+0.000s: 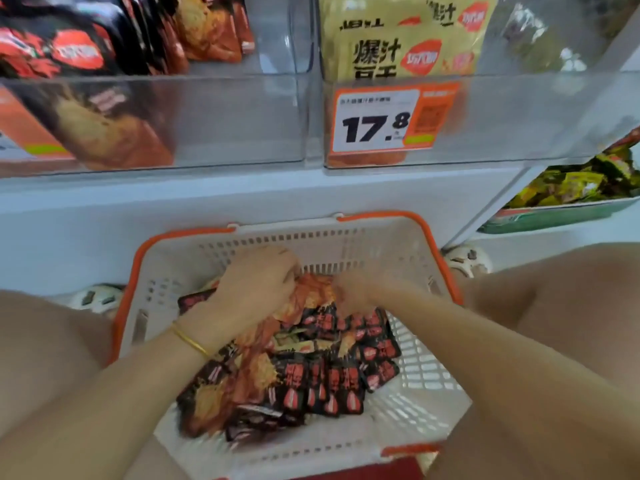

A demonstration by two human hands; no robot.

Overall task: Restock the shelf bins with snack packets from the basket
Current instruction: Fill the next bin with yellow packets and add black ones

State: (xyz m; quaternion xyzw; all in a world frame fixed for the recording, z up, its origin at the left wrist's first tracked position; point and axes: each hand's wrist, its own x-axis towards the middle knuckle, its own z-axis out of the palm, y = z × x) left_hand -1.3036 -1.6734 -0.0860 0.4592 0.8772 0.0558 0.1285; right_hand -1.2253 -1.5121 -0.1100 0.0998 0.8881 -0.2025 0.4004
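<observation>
Evidently gathering a bunch for the matching shelf bin above, the left hand curls round snack packets heaped in the basket, while the blurred right hand leaves its grip unreadable.

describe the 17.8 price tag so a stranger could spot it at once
Above the orange-rimmed basket, two clear bins stand side by side on the white shelf. The price tag is on the front of the right bin, below the yellow packets. It alone shows bold black 17.8 on white, framed in orange.
</observation>
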